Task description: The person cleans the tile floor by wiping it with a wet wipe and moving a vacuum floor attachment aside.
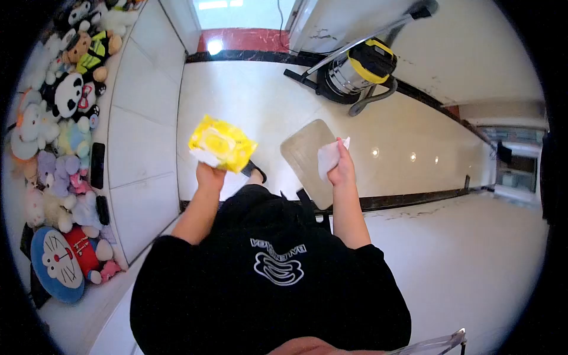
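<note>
My left hand (209, 176) grips a yellow pack of wet wipes (228, 147) from below, its lid side turned up. My fingers are mostly hidden behind the pack. In my right hand (341, 168) is a white wipe (328, 158), pinched between thumb and fingers and hanging loosely to the left. The two hands are apart, held out in front of my body. Below the right hand lies a beige-grey mat (307, 151) on the pale floor.
A yellow, black and steel vacuum cleaner (355, 70) with hose and tube stands against the far wall. Many plush toys (74, 97) line a white ledge (145, 118) on the left, beside a dark phone-like object (97, 165). A doorway (242, 41) with a red sill opens ahead.
</note>
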Motion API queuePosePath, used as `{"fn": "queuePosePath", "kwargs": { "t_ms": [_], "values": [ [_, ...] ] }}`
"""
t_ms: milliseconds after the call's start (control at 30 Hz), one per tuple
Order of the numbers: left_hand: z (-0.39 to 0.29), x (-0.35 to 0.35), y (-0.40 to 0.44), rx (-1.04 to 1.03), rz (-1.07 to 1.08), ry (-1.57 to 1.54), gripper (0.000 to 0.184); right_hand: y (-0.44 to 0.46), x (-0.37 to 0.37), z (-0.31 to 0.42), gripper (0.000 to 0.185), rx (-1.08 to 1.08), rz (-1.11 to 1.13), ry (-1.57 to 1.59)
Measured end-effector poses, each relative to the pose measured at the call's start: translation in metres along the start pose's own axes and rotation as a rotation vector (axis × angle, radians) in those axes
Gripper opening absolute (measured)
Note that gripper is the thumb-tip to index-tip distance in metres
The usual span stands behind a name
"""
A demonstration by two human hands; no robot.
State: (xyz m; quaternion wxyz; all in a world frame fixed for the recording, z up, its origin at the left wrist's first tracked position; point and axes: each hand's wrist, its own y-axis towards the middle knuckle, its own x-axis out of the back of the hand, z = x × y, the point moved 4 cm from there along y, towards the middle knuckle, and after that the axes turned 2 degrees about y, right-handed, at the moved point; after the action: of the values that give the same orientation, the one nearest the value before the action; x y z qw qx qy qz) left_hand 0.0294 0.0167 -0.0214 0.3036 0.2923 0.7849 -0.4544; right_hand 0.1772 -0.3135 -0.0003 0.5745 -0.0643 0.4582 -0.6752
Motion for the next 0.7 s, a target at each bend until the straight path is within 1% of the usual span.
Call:
{"fn": "queuePosePath", "kwargs": {
  "t_ms": [67,100,133,167,200,233,267,367,433,533,567,633,667,700],
  "values": [
    [0.007,0.004,-0.029,0.017,-0.27,0.058,0.047,-0.01,0.026,0.007,0.029,-0.015,0.004,-0.084],
    [-0.024,-0.038,0.072,-0.019,-0.217,0.034,0.047,0.077,-0.051,0.024,0.029,0.026,0.059,-0.086],
    [-0.03,-0.038,0.062,-0.029,-0.276,0.058,0.047,0.08,-0.053,0.017,0.027,-0.038,0.083,-0.059],
    [-0.032,-0.051,0.077,-0.053,-0.278,0.062,0.046,0.102,-0.071,0.028,0.025,-0.052,0.143,-0.029],
    [-0.035,-0.05,0.084,-0.063,-0.292,0.05,0.046,0.116,-0.086,0.03,0.025,-0.065,0.149,-0.044],
    [-0.035,-0.038,0.079,-0.059,-0.32,0.044,0.046,0.121,-0.091,0.026,0.024,-0.109,0.125,-0.008],
    [-0.044,-0.036,0.09,-0.08,-0.311,0.04,0.046,0.137,-0.113,0.023,0.024,-0.131,0.137,0.042],
    [-0.049,-0.038,0.09,-0.158,-0.391,0.014,0.046,0.178,-0.15,0.005,0.024,-0.176,0.189,-0.045],
    [-0.031,-0.026,0.093,-0.2,-0.467,-0.015,0.046,0.217,-0.161,0.004,0.024,-0.235,0.22,-0.132],
    [-0.011,0.001,0.082,-0.293,-0.74,-0.096,0.045,0.268,-0.182,-0.018,0.027,-0.324,0.278,-0.308],
    [-0.007,0.006,0.077,-0.335,-0.783,-0.118,0.045,0.282,-0.194,-0.032,0.027,-0.373,0.307,-0.334],
    [0.03,0.012,0.055,-0.414,-0.944,-0.214,0.045,0.308,-0.196,-0.044,0.029,-0.442,0.316,-0.56],
    [0.055,0.0,0.047,-0.441,-0.934,-0.267,0.044,0.324,-0.194,-0.039,0.033,-0.471,0.359,-0.628],
    [0.072,-0.018,0.06,-0.438,-0.95,-0.297,0.044,0.348,-0.207,-0.023,0.033,-0.477,0.36,-0.661]
  ]
}}
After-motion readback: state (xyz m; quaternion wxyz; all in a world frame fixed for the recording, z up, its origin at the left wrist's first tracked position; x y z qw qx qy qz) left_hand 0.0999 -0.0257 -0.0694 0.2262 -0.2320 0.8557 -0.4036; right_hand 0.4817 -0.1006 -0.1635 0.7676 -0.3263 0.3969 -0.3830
